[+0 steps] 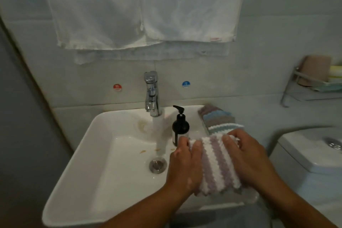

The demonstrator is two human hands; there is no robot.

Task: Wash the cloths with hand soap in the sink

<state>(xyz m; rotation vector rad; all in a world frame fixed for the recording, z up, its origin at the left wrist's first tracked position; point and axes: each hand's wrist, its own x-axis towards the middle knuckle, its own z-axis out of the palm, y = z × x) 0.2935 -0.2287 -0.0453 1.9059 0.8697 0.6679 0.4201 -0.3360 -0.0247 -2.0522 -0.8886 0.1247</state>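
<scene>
striped cloth (218, 164), seemingly on sink rim (196, 120)

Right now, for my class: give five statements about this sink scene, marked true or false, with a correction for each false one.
1. Both hands hold the striped cloth. True: the left hand and the right hand grip the purple-and-white striped cloth.
2. The tap is off. False: water runs from the tap into the sink.
3. The soap bottle is white. False: the soap bottle is black, with a pump top.
4. More cloths lie on the sink's right rim. True: the stacked cloths sit behind the hands.
5. A cloth covers the drain. False: the drain is uncovered.
</scene>
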